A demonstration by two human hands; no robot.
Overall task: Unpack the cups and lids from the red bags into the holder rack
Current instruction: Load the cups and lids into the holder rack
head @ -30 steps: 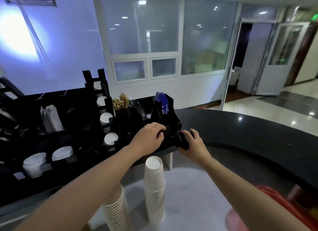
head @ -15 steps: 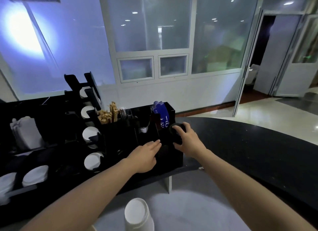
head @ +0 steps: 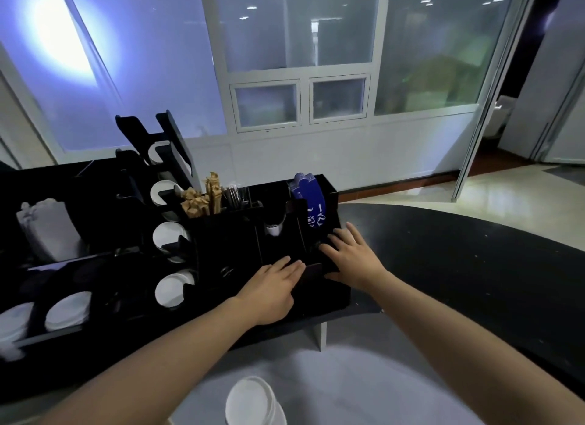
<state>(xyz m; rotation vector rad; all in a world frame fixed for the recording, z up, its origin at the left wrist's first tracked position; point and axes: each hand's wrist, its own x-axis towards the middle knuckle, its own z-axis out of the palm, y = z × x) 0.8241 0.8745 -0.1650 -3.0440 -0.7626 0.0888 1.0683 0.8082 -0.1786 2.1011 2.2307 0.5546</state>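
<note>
A: From the head camera, we see both of our bare arms reaching over the dark rounded bench (head: 459, 266) to the black multi-compartment holder rack (head: 221, 234). Our left hand (head: 272, 285) lies flat with straight fingers on the rack's front edge, holding nothing. Our right hand (head: 351, 256) is spread open over the rightmost compartment, fingers resting on something dark there; we cannot tell what it is.

B: Where are the cups and lids?

A: A stack of white paper cups (head: 253, 402) stands at the bottom edge, near us, on the pale grey lower surface (head: 364, 377). White round lids (head: 171, 290) already fill the rack's slanted slots on the left. No red bag is in view.

B: What could go wrong?

A: We judge three risks. Drawing our arms back low could knock over the cup stack beneath them. Pressing on the rack's front might shift it on the bench. The blue printed sleeves (head: 308, 199) just behind our right hand could be nudged out.
</note>
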